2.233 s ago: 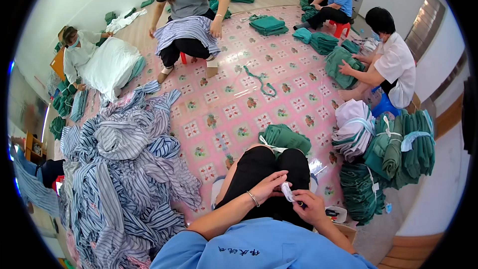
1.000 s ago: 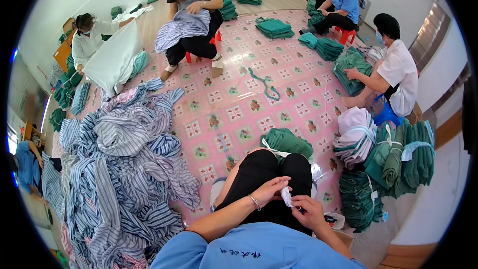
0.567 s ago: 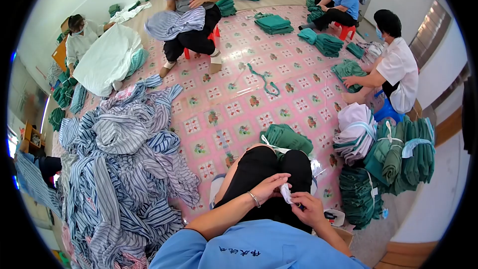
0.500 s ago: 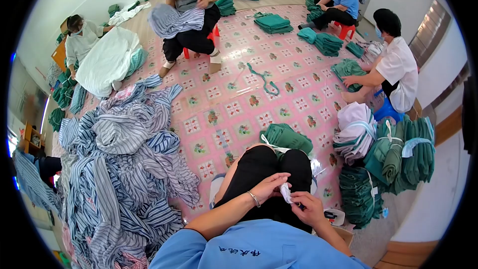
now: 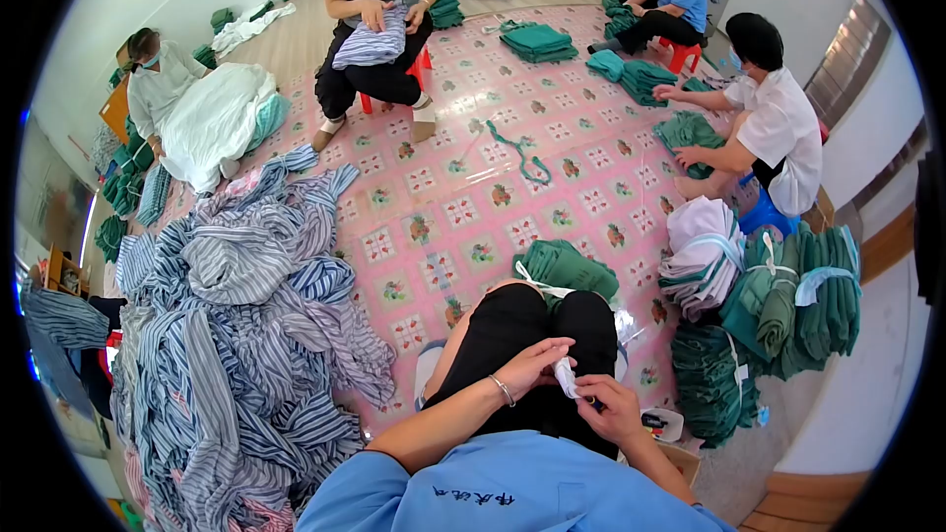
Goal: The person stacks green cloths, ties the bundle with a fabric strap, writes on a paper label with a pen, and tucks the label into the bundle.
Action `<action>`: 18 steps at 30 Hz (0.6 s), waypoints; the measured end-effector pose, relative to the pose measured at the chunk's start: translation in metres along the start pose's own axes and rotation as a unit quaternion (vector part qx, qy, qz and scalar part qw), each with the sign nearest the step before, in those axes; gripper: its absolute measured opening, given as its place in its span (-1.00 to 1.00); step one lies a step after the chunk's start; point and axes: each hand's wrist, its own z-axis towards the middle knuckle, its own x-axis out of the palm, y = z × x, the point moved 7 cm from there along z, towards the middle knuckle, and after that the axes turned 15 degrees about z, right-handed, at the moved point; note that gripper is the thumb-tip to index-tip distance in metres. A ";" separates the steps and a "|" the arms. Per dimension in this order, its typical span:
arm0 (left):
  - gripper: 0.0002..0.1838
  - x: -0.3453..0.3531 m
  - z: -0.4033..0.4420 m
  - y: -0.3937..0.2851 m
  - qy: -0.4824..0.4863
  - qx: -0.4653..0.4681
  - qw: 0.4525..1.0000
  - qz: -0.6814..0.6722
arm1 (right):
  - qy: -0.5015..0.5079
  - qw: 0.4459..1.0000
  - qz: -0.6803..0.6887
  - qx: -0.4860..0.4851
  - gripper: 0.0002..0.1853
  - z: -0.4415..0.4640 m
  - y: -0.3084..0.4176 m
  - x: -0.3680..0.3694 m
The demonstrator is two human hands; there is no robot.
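Observation:
Above my lap, my left hand and my right hand are closed on a small crumpled white cloth strip. The left fingers pinch its upper end, and the right fingers grip the lower end. Something small and dark shows by my right fingers; I cannot make it out. Just beyond my knees lies a folded green cloth bundle with a white tie around it.
A large heap of striped garments covers the floor at left. Tied green bundles and a white bundle stand at right, near a small white container. Several co-workers sit around the pink patterned floor. A green cord lies there.
My hands and the white strip have hardly moved. The co-worker in grey now has the striped cloth folded smaller on the lap. The co-worker at right has stretched an arm toward the green stack.

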 end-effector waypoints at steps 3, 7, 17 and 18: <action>-0.56 -0.001 0.002 -0.002 0.000 0.017 1.000 -0.017 | 0.008 1.000 -0.006 0.010 -0.78 -0.001 -0.001 -0.001; -0.51 0.005 -0.002 -0.032 -0.020 0.111 0.990 -0.085 | -0.003 0.997 -0.035 -0.061 -0.74 0.003 0.003 -0.009; -0.60 0.006 0.018 -0.040 -0.087 0.115 0.988 0.062 | -0.186 0.866 0.290 0.364 -0.69 -0.035 -0.098 -0.039; -0.61 0.003 0.019 -0.035 -0.107 0.103 0.980 0.130 | -0.197 0.854 0.319 0.361 -0.67 -0.040 -0.102 -0.035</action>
